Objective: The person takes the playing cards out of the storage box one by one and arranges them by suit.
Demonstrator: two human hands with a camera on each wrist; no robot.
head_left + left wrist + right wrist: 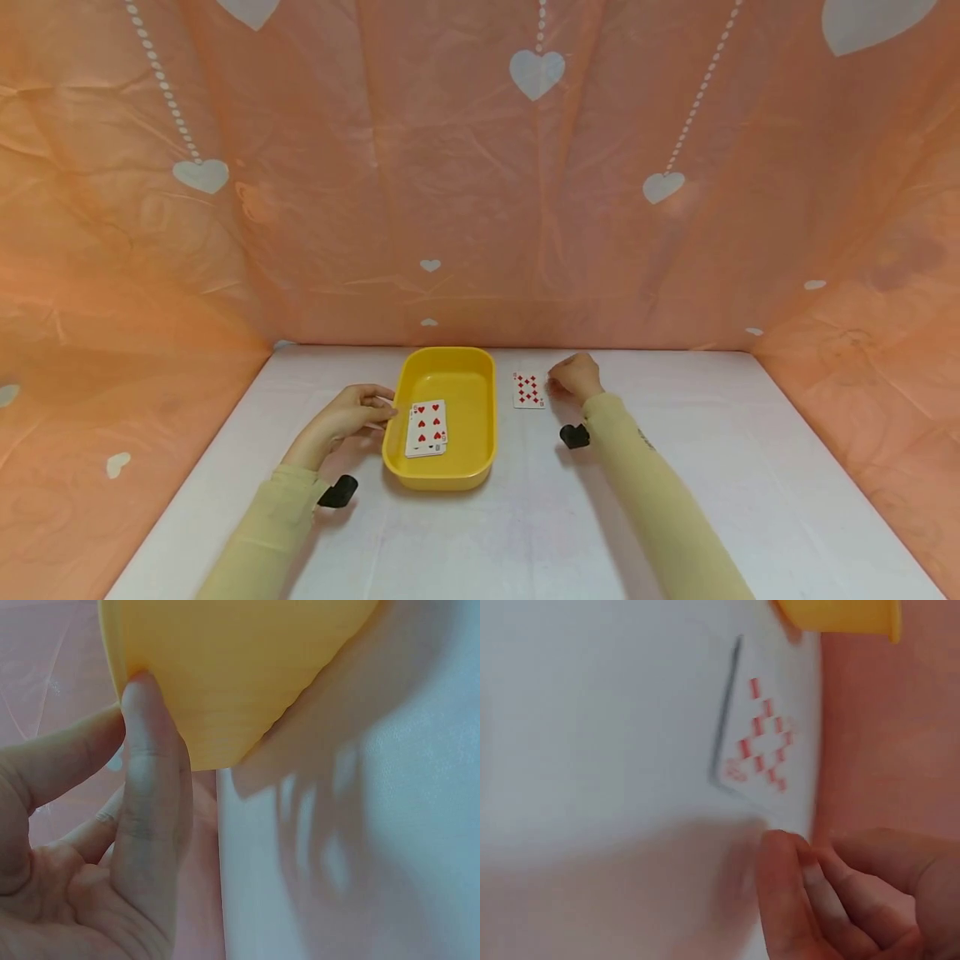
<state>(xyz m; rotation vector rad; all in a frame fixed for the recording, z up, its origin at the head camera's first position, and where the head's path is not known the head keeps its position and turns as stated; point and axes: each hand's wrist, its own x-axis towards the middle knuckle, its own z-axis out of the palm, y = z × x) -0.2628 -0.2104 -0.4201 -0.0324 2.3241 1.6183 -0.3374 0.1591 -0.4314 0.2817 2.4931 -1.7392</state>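
A yellow tray [480,417] stands mid-table with a few face-up heart cards [426,427] lying in it. My left hand [351,413] is at the tray's left rim. In the left wrist view its thumb [150,772] presses the yellow tray's [225,667] outer wall and the index finger reaches to the rim behind it. A diamonds card [528,389] lies flat on the table right of the tray. My right hand [574,375] sits just right of that card with its fingers curled and holds nothing. Its fingertips [780,855] are next to the diamonds card's [761,742] corner.
The white table [675,467] is walled on three sides by an orange sheet with white hearts [450,167]. Black wrist mounts [337,492] [574,435] hang under both sleeves. A corner of the tray [840,615] shows beyond the card.
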